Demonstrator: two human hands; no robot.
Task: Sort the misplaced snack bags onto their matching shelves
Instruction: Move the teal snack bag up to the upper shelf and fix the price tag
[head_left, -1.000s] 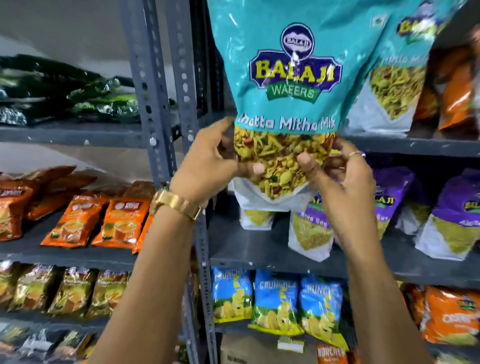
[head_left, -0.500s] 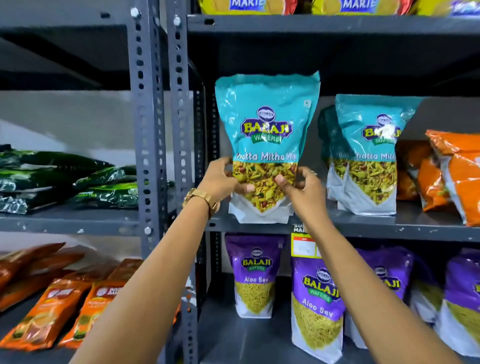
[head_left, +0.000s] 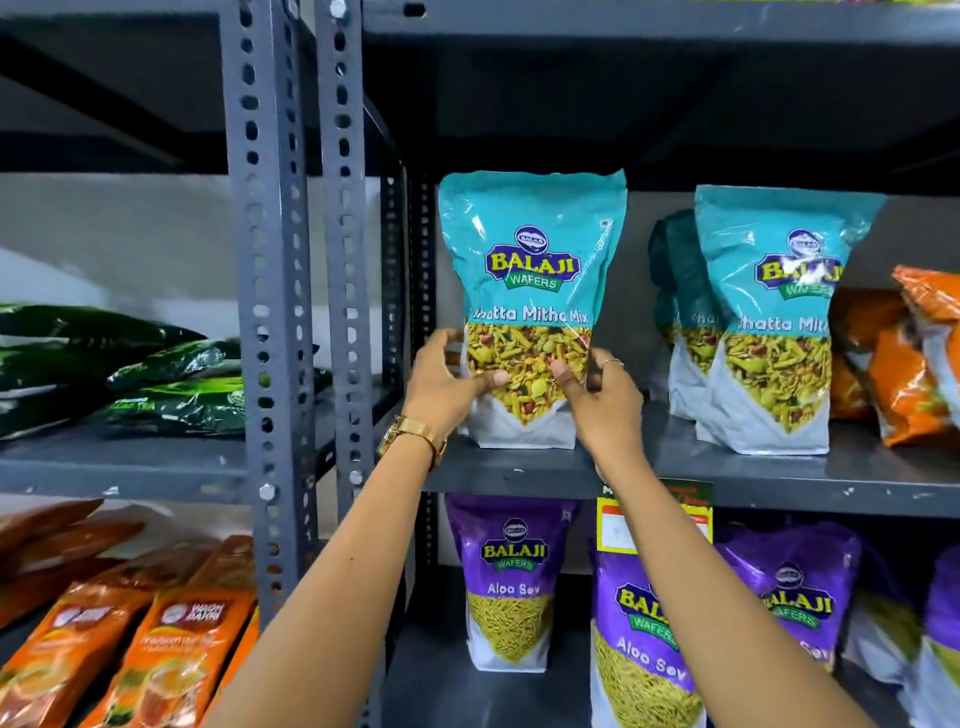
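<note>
A teal Khatta Mitha Mix bag (head_left: 530, 260) stands upright on the grey shelf (head_left: 727, 475), at its left end. My left hand (head_left: 441, 384) grips the bag's lower left side, thumb across the front. On the lower right side, my right hand (head_left: 602, 392) holds it the same way. More teal Khatta Mitha Mix bags (head_left: 774, 322) stand to the right on the same shelf. Purple Aloo Sev bags (head_left: 514, 582) fill the shelf below.
Orange bags (head_left: 914, 364) stand at the right end of the same shelf. Two perforated grey uprights (head_left: 306, 260) separate this rack from the left one, which holds dark green bags (head_left: 156, 379) and orange packets (head_left: 176, 654) lower down. A yellow price tag (head_left: 654, 525) hangs on the shelf edge.
The teal bag went from close in front of me, held up, to standing on the shelf's left end. Both hands moved forward with it and still hold its lower sides.
</note>
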